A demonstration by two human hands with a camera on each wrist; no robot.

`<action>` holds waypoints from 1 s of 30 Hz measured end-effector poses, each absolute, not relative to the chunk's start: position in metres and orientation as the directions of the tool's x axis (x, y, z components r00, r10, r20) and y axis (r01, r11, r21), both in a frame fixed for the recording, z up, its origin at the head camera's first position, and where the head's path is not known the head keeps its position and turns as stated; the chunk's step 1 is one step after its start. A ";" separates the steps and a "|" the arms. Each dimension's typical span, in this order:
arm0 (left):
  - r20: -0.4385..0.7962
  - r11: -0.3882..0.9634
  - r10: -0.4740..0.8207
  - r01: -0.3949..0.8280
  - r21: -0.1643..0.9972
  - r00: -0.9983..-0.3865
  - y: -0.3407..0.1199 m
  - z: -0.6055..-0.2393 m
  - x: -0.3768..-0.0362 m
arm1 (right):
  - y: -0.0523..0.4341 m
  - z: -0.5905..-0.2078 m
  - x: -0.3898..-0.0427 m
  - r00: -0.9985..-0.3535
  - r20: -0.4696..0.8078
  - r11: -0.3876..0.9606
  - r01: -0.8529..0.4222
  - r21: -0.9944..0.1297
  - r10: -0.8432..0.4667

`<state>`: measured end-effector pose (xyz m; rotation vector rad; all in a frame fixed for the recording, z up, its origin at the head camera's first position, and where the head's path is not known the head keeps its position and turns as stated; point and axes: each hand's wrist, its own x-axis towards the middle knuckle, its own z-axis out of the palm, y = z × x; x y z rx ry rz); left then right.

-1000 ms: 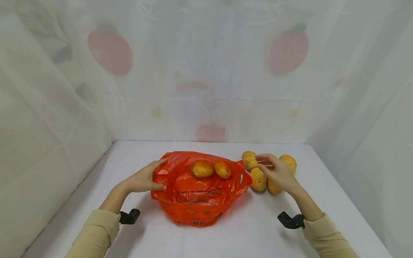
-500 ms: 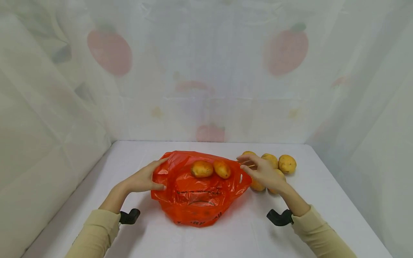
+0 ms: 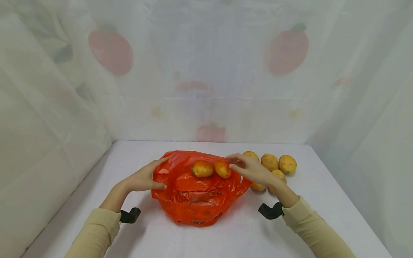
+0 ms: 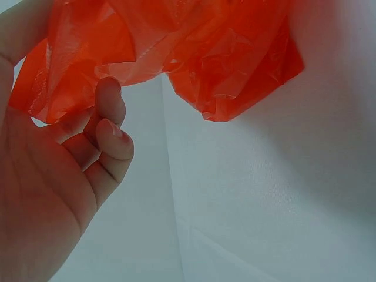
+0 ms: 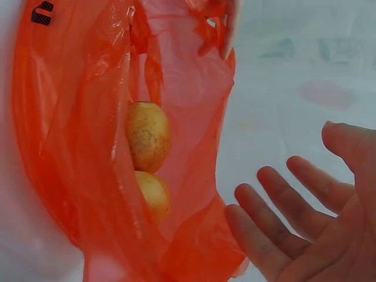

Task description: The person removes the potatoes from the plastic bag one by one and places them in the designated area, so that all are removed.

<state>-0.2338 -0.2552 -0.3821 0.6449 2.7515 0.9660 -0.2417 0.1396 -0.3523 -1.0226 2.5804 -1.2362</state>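
Observation:
A red plastic bag [image 3: 193,211] with dark printing sits in the middle of the table, its mouth gaping. Two potatoes, one on the left [image 3: 202,168] and one on the right [image 3: 222,169], show inside the mouth. My left hand [image 3: 145,177] holds the bag's left side, thumb in front; in the left wrist view red film passes between the thumb and the fingers of this hand [image 4: 47,194]. Over the bag's right edge hovers my right hand [image 3: 251,170], fingers spread and holding nothing. Its fingertips [image 5: 244,191] are close to the bag's rim in the right wrist view.
Several loose potatoes [image 3: 287,164] lie on the white table [image 3: 322,200] right of the bag, partly behind my right hand. A pale curtain [image 3: 206,71] with printed fruit encloses the table at the back and sides.
My right hand has moved left, from above the loose potatoes to the bag's right edge, uncovering some of them. The left hand and the bag have stayed in place.

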 end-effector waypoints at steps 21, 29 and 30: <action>-0.028 0.690 0.440 0.318 0.650 -0.898 -0.255 -0.379 -0.235 | 0.113 -0.361 -0.258 -0.814 0.025 0.611 -0.455 -0.648 -0.580; -0.032 0.694 0.439 0.317 0.646 -0.898 -0.254 -0.378 -0.236 | 0.108 -0.367 -0.264 -0.832 0.076 0.640 -0.477 -0.603 -0.549; -0.033 0.696 0.438 0.315 0.646 -0.899 -0.253 -0.378 -0.236 | 0.107 -0.368 -0.265 -0.834 0.082 0.646 -0.481 -0.593 -0.546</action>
